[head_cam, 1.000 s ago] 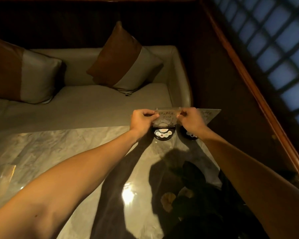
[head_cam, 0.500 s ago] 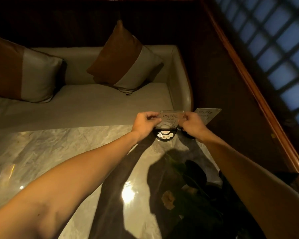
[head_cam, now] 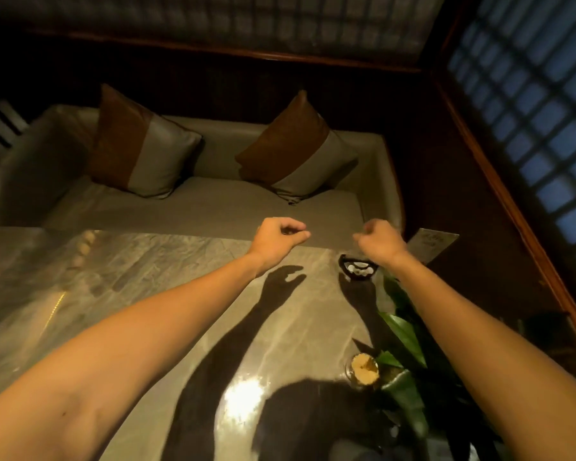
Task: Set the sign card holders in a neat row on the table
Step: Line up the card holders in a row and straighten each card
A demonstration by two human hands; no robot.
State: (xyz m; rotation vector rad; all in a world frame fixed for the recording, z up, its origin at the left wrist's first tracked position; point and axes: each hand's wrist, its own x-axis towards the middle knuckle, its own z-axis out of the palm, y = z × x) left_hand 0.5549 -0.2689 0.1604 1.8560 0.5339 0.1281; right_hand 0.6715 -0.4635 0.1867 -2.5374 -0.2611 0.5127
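**Both hands up and empty over the tabletop**

Close to you, your two bare arms reach out over the shiny stone tabletop [head_cam: 140,294]. A bright spot of light shines on it near your body, and long dark shadows of your arms lie across it. On your right, green leaves [head_cam: 403,331] lean in by your right arm, with a small round yellowish thing [head_cam: 364,367] beside them.

Farther out, your left hand [head_cam: 276,241] floats above the tabletop. Its fingers curl in loosely and its grip has nothing in it. Your right hand [head_cam: 381,241] floats well apart from it, fingers curled the same way, and its grip is empty too.

Just under your right hand, a sign card holder with a dark round base [head_cam: 358,269] stands on the tabletop; its clear card is too hard to see here. A second sign card holder [head_cam: 434,242] stands at the far right corner, just past your right wrist, its card tilted.

Past the tabletop is a pale sofa [head_cam: 213,207] with two brown and grey cushions, one on the left [head_cam: 140,154] and one on the right [head_cam: 296,148]. A window with dark bars [head_cam: 529,111] is on the right.
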